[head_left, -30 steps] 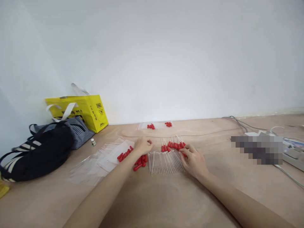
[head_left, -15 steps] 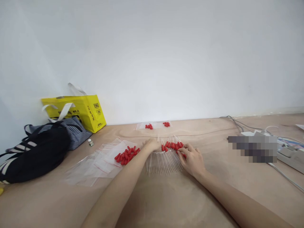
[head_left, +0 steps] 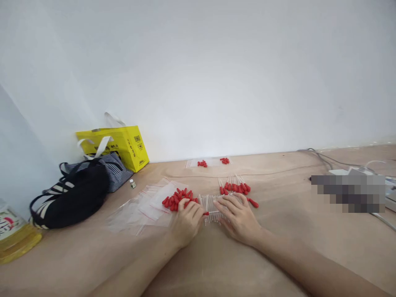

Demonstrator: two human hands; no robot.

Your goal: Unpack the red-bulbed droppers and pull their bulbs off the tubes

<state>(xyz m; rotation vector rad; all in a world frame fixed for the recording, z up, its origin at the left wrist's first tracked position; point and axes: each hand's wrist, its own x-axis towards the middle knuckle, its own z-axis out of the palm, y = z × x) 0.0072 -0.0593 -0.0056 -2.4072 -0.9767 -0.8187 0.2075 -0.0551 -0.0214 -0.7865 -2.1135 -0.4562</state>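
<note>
My left hand [head_left: 188,220] is closed in a pinch on a small red rubber bulb [head_left: 206,213], beside a heap of red bulbs [head_left: 177,198]. From that bulb a thin clear glass tube runs right to my right hand [head_left: 239,216], whose fingers are curled over its far end and partly hide it. Beneath both hands lies a row of clear tubes [head_left: 208,202]. Behind the right hand, several droppers [head_left: 232,186] with red bulbs fan out, bulbs toward me. One more red bulb [head_left: 253,203] pokes out beside my right fingers.
Clear zip bags [head_left: 145,210] lie left of the heap. A filled bag [head_left: 213,162] rests by the wall. Farther left are a tiny bottle [head_left: 133,184], a black bag [head_left: 80,198], a yellow bag [head_left: 136,148] and a bottle of yellow liquid [head_left: 21,241]. Cables [head_left: 324,159] lie right.
My left hand has come back from the tubes' far end to the red heap. My right hand has moved from the finished droppers onto the tube row. The view has turned slightly left.
</note>
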